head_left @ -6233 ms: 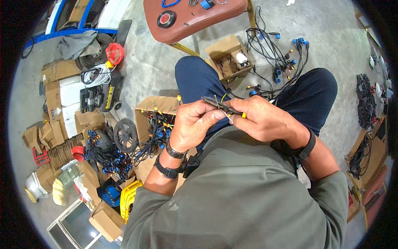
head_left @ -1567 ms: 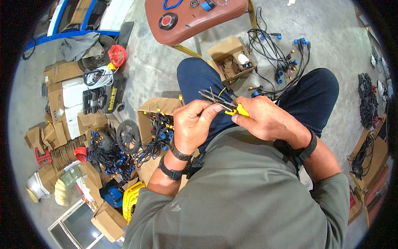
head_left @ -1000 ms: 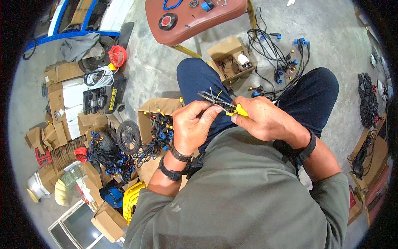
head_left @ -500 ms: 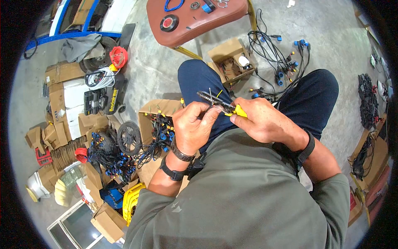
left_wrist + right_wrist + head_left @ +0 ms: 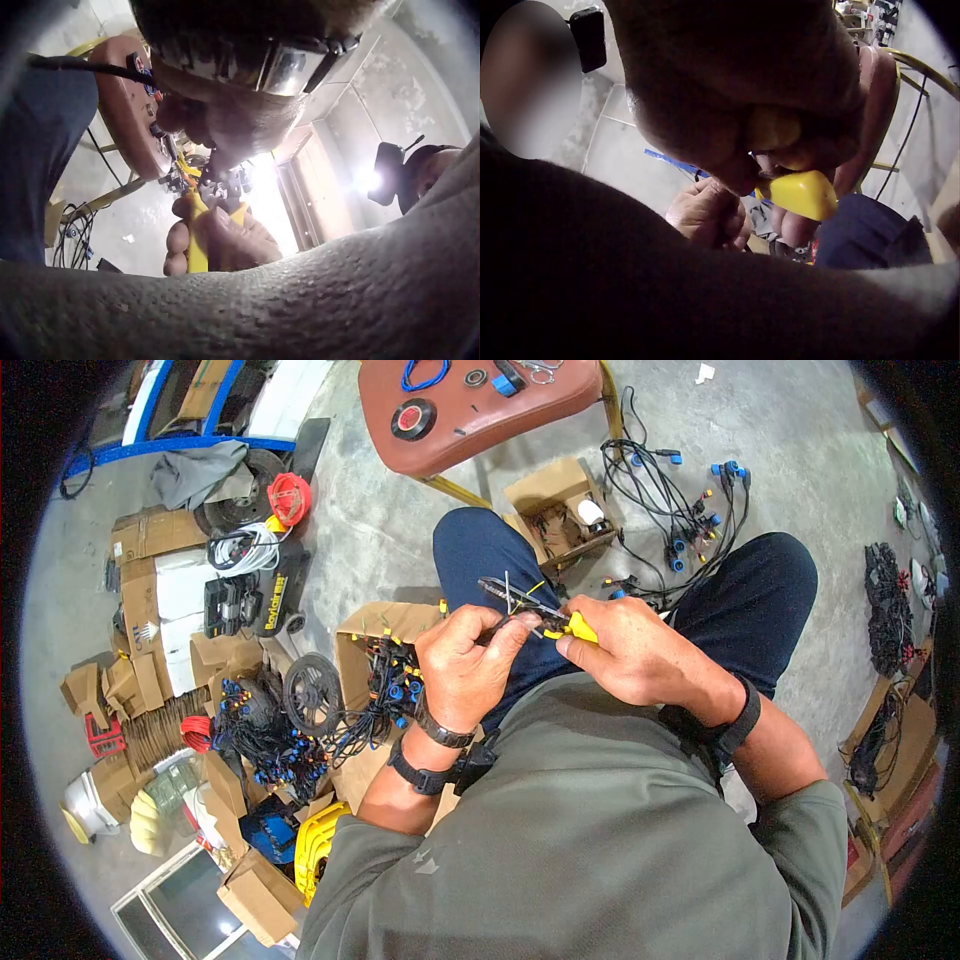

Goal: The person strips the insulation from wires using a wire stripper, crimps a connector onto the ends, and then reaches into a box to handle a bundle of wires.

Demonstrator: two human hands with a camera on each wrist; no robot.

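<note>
In the head view, my right hand (image 5: 635,650) grips yellow-handled wire strippers (image 5: 580,628), their dark jaws pointing left above my lap. Facing it, my left hand (image 5: 462,668) pinches a thin dark cable between thumb and forefinger, right at the jaws. Thin wire ends, one grey and one yellow-green, stick up around the jaws. The left wrist view shows the yellow handles (image 5: 197,236) inside the curled right fingers. One yellow handle end (image 5: 802,195) pokes out of the right hand in the right wrist view.
A brown padded seat (image 5: 480,420) ahead bears tape rolls. An open carton (image 5: 548,485) stands before my knees, with black cables (image 5: 665,510) on the floor beside it. Left of me are a cable-filled box (image 5: 375,618), a cable heap (image 5: 260,735) and cartons.
Since the oldest frame, the strippers' handles have come into view by the right hand and their jaws have turned. Over the last second both hands stay nearly in place; the head view shifts slightly.
</note>
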